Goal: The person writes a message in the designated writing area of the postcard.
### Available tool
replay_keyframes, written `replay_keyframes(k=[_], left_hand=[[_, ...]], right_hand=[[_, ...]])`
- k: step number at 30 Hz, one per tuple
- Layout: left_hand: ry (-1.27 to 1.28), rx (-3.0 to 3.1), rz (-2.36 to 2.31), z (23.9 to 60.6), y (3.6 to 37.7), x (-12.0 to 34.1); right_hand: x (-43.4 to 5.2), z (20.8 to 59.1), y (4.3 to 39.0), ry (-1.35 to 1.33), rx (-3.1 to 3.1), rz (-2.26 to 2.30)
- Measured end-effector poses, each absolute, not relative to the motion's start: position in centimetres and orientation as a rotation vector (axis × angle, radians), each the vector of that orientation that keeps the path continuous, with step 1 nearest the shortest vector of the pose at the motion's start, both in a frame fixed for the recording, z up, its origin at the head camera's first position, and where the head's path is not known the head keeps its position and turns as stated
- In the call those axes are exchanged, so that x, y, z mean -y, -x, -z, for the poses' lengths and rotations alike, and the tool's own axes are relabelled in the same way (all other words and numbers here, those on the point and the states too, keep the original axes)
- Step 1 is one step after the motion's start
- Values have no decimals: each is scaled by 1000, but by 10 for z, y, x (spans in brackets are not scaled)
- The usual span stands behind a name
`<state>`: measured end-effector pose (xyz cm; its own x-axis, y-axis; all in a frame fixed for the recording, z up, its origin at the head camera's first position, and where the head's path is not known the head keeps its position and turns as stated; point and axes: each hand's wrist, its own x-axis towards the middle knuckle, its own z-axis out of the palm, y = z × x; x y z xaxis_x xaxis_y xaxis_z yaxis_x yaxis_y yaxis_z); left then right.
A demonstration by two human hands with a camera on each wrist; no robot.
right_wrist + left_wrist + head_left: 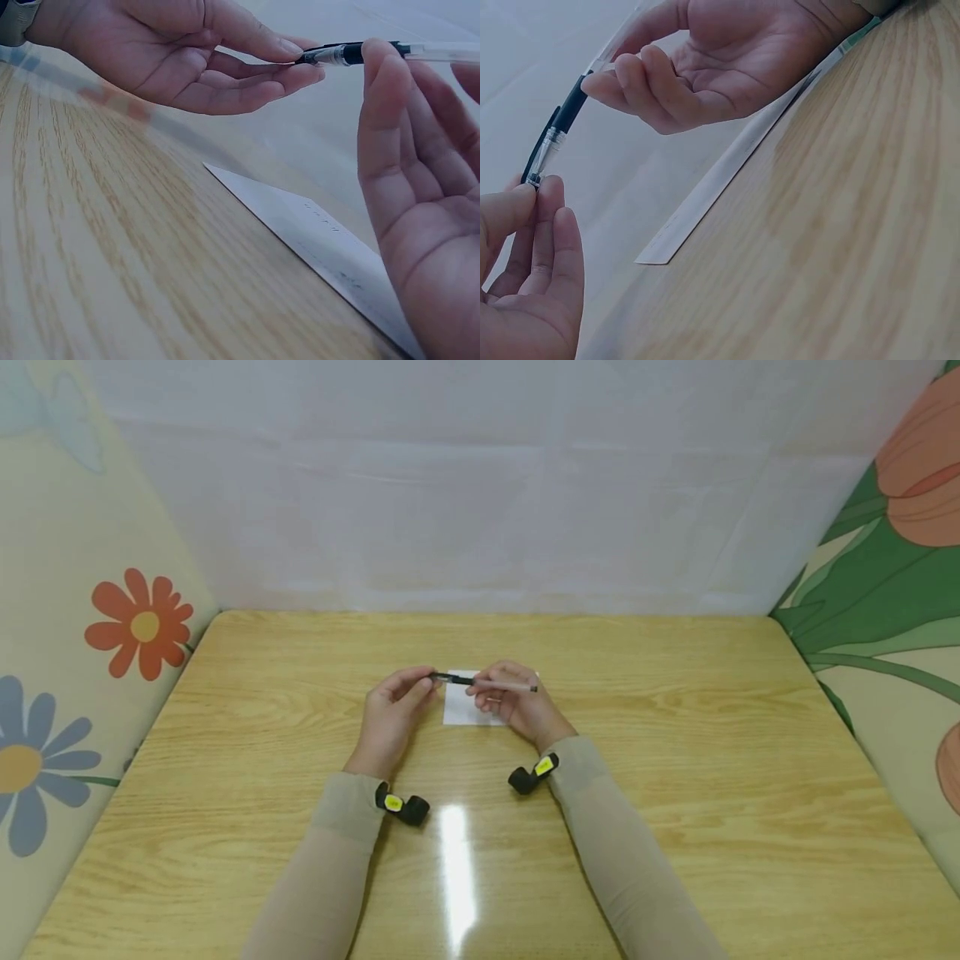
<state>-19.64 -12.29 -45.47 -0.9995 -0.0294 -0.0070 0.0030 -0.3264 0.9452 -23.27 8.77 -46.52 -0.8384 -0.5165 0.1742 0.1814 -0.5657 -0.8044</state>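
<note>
A slim pen (pixel 457 679) with a clear barrel and a dark grip spans the gap between the two hands above the table. My left hand (pixel 390 714) pinches the end of its clear cap (pixel 546 154), which has a black clip, between thumb and fingertips. On the other side, my right hand (pixel 525 702) holds the barrel near the dark grip (pixel 363 52). The cap sits over the pen's tip end. Beneath the pen lies a small white sheet of paper (pixel 465 712), partly covered by the right hand; faint marks show on it in the right wrist view.
Both hands are over a wood-grain table (pixel 712 760). A white cloth backdrop (pixel 480 510) stands behind its far edge. Panels with painted flowers (pixel 142 627) flank the left and right sides. Each wrist wears a small black camera (pixel 411 811).
</note>
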Motion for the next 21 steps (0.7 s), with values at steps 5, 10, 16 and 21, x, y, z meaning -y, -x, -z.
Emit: replay_keyframes(k=[5,10,16,21], left_hand=[[-46,1811,2537,452,195,122],[-45,1805,2514,451,195,122],[-48,1775,2495,450,196,121],[-35,1798,2454,449,195,121]], right_hand=[[-87,466,233,595,-1215,2345],[-88,464,231,551,-1288,2300],[-88,464,230,464,-1350,2244],[-88,466,231,460,-1462,2168]])
